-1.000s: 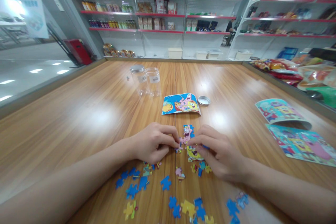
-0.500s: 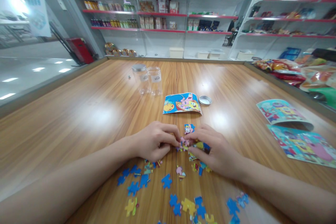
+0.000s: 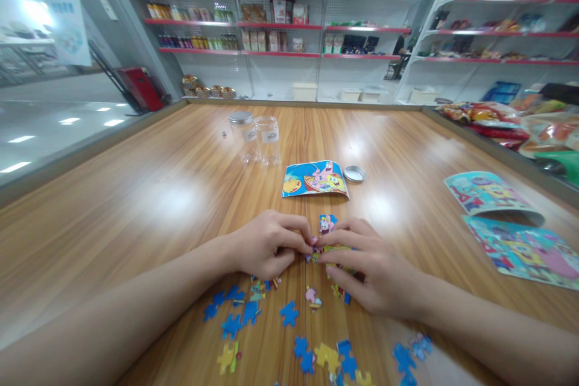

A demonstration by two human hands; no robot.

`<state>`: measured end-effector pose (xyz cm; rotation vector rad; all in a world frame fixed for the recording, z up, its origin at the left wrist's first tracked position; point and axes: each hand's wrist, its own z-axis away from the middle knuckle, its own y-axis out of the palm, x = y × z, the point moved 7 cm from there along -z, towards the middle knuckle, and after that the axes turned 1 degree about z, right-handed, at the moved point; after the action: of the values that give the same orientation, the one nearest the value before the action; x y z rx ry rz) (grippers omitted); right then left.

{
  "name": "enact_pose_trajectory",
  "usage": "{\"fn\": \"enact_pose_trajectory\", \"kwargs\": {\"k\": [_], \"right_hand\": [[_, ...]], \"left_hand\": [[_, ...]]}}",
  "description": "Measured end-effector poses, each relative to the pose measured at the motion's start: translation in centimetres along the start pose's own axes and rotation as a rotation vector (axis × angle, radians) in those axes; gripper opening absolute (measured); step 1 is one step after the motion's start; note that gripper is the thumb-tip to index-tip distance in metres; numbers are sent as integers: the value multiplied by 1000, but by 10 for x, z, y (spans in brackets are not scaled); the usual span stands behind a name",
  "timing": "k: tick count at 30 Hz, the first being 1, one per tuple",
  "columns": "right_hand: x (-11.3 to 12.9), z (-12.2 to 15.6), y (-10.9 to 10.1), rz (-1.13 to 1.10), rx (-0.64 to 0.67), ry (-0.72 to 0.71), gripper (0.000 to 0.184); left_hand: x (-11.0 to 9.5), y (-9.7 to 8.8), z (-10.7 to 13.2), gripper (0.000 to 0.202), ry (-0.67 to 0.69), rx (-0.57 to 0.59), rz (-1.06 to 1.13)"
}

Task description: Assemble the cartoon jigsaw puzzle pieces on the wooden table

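My left hand [image 3: 266, 244] and my right hand [image 3: 368, 265] meet over a small joined cluster of cartoon jigsaw pieces [image 3: 326, 224] on the wooden table [image 3: 158, 193]. The fingers of both hands are pinched on pieces at the cluster's near edge, and my right hand covers most of it. Several loose blue and yellow puzzle pieces [image 3: 288, 314] lie scattered just in front of my wrists. A printed cartoon reference picture [image 3: 315, 178] lies beyond the cluster.
Two clear jars [image 3: 256, 139], one capped and one open, stand further back, with a loose metal lid [image 3: 354, 174] beside the picture. Two more cartoon sheets [image 3: 506, 223] lie at the right. Snack bags [image 3: 497, 117] line the right edge. Store shelves [image 3: 280, 18] stand behind.
My right hand slid left and forward over the joined pieces, covering the yellow part that showed before. My left hand kept its pinch at the cluster's left edge.
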<state>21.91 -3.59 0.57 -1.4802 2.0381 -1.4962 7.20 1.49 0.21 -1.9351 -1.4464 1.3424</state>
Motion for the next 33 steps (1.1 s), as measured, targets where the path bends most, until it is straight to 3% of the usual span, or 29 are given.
{"fn": "enact_pose_trajectory", "kwargs": {"k": [15,25,28,33], "right_hand": [[2,0,-3,-31,-2,-51,17],[8,-1,-22,-69,-171,-66,10],[11,-2,-21,-65,-142,-78,7],[5,-2,-8,-73,-24,-34,19]], "left_hand": [[3,2,3,42,-24,15,11],[1,1,1,40,-9,14,16],[1,2,1,41,-13,19,23],[2,2,3,41,-24,21,23]]}}
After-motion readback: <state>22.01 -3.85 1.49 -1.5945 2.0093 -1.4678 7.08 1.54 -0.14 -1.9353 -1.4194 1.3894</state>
